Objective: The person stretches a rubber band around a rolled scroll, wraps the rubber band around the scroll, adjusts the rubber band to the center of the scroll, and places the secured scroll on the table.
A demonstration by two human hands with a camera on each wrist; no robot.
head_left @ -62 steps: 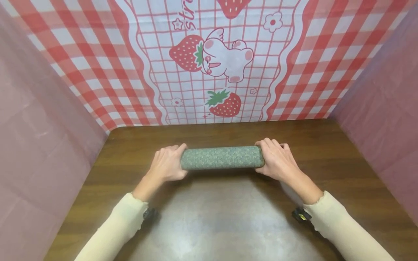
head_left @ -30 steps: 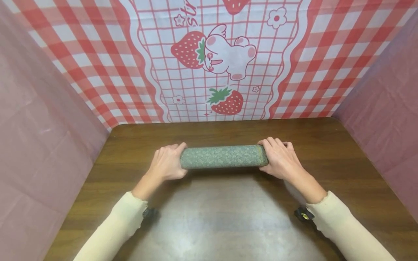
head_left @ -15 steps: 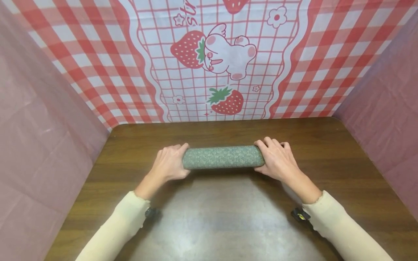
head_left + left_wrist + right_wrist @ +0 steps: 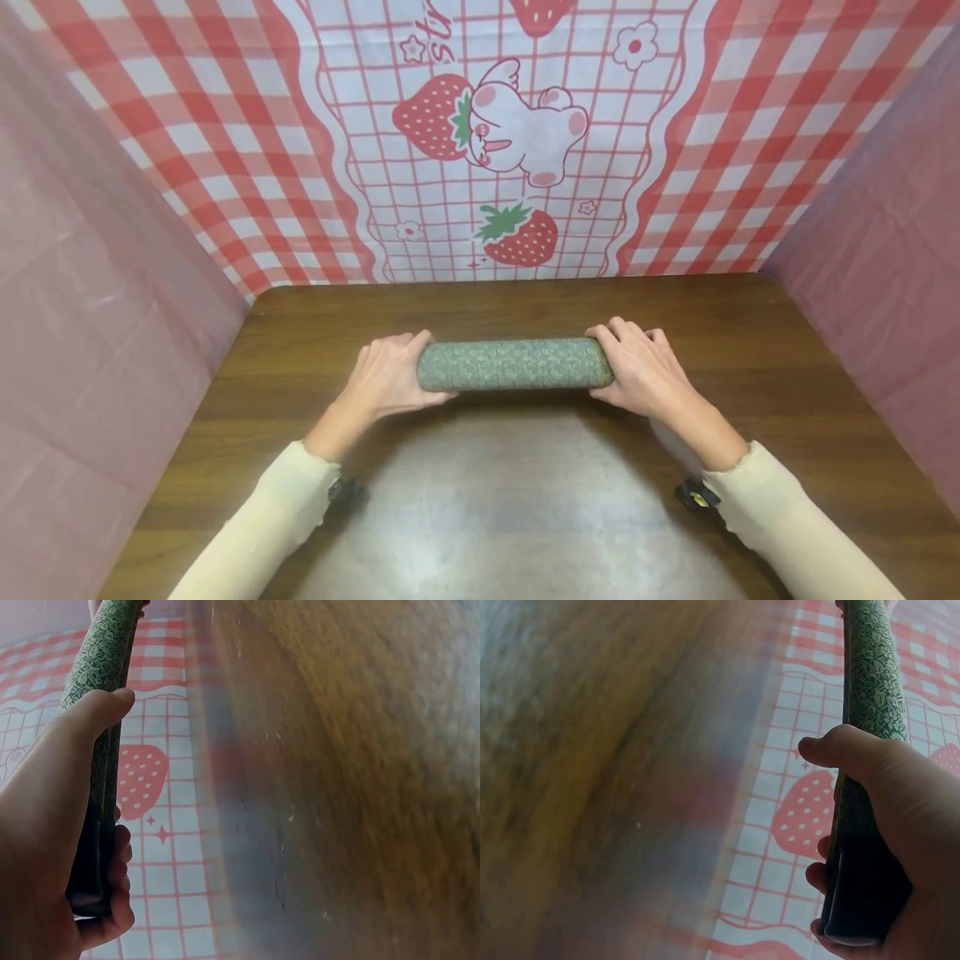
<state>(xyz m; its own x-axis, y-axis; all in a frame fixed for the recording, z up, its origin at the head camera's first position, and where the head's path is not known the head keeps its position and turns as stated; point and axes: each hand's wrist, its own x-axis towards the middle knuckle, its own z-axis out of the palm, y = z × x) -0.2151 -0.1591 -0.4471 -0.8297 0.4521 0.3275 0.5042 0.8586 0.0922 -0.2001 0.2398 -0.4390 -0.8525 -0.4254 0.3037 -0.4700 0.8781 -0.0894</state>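
Note:
A long thing with a rounded, green floral-patterned face (image 4: 513,364) spans level between the two hands, over the brown wooden table. A seam runs along its side in both wrist views, and its exact kind cannot be told. The left hand (image 4: 386,372) grips its left end, thumb along the near side and fingers wrapped around the far side. At the other end the right hand (image 4: 641,367) grips it in the same way, its thumb (image 4: 832,746) across the patterned face. Both palms cover the ends in the head view. In the left wrist view the gripped end (image 4: 91,877) looks dark.
The wooden table (image 4: 300,400) reaches back to a red-and-white checked cloth (image 4: 225,150) with strawberry prints. Pink curtains hang at the left (image 4: 97,333) and right (image 4: 877,275). A small black device (image 4: 696,494) sits at the right wrist.
The held thing and both hands have shifted slightly side to side, with the right end now a little further right than half a second ago. The left thumb reaches further along the near edge.

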